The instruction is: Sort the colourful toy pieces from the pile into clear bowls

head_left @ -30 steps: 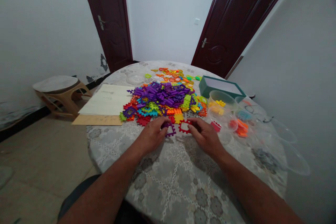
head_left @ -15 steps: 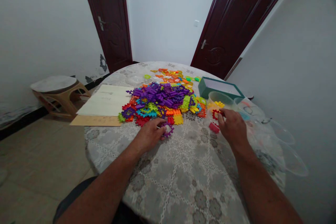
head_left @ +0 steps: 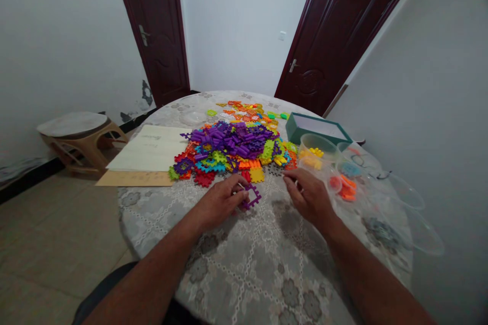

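Note:
My left hand (head_left: 224, 197) is closed on the edge of a purple toothed frame-shaped building piece (head_left: 255, 196), held over the tablecloth at the near side of the pile. My right hand (head_left: 309, 198) hovers a little to the right, fingers loosely bent and apart, with nothing visible in them. Just ahead of both hands lies a heap of interlocking plastic pieces, with purple ones (head_left: 236, 139) on top. Red (head_left: 205, 177) and yellow squares (head_left: 257, 175) lie along its front edge. Grey toothed pieces (head_left: 275, 169) are close to my right fingertips.
Clear plastic tubs stand at the right, one with yellow pieces (head_left: 311, 157), another with orange pieces (head_left: 347, 188). Behind them is a green open box (head_left: 318, 129). Paper sheets (head_left: 147, 147) lie at the left table edge, near a stool (head_left: 82, 137). More orange pieces (head_left: 244, 109) lie farther back.
My right hand has moved left, away from the tubs, and the red toothed square no longer shows in it. My left hand has shifted slightly right with the purple piece.

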{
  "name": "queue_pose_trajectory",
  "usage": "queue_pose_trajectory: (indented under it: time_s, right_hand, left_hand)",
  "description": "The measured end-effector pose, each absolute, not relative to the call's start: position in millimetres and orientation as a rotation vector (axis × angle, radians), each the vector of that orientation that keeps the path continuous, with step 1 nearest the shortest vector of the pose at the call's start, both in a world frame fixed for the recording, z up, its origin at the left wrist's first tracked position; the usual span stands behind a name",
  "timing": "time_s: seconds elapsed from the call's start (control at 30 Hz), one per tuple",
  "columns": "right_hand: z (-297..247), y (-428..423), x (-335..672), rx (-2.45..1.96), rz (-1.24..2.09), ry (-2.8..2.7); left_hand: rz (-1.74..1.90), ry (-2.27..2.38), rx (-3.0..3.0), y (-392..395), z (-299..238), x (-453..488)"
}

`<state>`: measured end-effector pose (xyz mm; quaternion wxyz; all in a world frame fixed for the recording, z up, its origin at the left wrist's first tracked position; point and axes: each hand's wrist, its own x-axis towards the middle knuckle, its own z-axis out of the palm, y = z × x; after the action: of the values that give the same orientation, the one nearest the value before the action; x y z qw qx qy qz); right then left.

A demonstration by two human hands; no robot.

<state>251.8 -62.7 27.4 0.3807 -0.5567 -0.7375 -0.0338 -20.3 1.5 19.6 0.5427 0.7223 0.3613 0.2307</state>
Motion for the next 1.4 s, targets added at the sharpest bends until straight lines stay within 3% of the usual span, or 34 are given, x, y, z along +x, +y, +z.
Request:
queue_pose_trajectory:
  time_s: [0.13,0.27,1.4]
  right_hand:
    - [18.4,-71.5,207.1,-1.36,0.505,-1.988]
    - [13.6,-72.3,196.0,-1.388,0.742,-1.897]
    - [21.5,-67.9,211.4,-1.356,0.669,-1.813]
  left_hand:
    - [0.53,0.744,1.755,-4.2,23.2,-18.8]
    - [0.539,0.717,1.819,-5.2,22.0,-18.8]
    - [0.576,0.795,1.814,0.6,21.1,-19.8]
